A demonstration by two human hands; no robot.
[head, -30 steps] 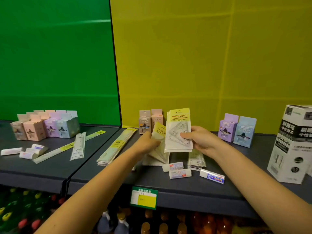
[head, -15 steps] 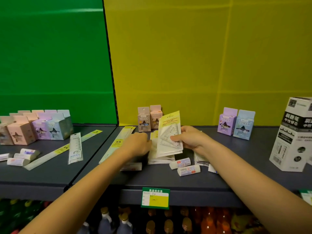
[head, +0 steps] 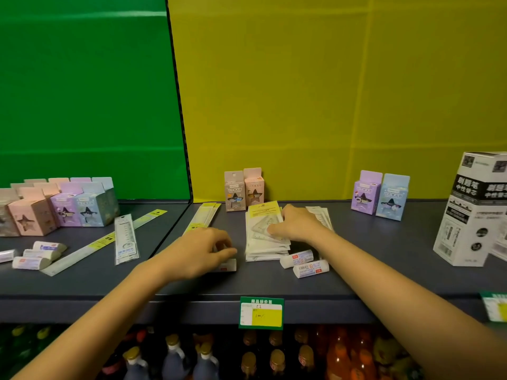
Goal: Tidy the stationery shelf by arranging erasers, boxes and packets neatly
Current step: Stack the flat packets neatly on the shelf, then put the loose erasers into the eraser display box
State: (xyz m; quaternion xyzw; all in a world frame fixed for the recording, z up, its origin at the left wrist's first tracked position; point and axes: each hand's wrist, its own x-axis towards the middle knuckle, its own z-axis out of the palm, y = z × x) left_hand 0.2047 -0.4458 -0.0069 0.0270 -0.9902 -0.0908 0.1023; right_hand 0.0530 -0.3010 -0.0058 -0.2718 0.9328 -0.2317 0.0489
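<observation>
A stack of flat set-square packets (head: 260,242) with yellow headers lies on the dark shelf (head: 384,275). My right hand (head: 295,223) rests palm-down on the top packet, pressing it flat. My left hand (head: 200,249) curls over a small white eraser (head: 229,266) just left of the stack, fingers around it. Two white erasers (head: 297,258) (head: 310,268) lie in front of the stack. More packets (head: 321,215) show behind my right wrist. Long ruler packets (head: 204,215) lie at the left of my hands.
Pastel boxes stand at the back: a brown and pink pair (head: 243,189), a purple and blue pair (head: 380,196), a cluster at far left (head: 55,208). A tall white box (head: 472,209) stands right. Rulers (head: 124,238) and erasers (head: 38,255) lie on the left shelf. Bottles fill the shelf below.
My right hand has lowered the packet it held upright onto the stack and now presses it flat. My left hand moved down and left from the packets to the eraser.
</observation>
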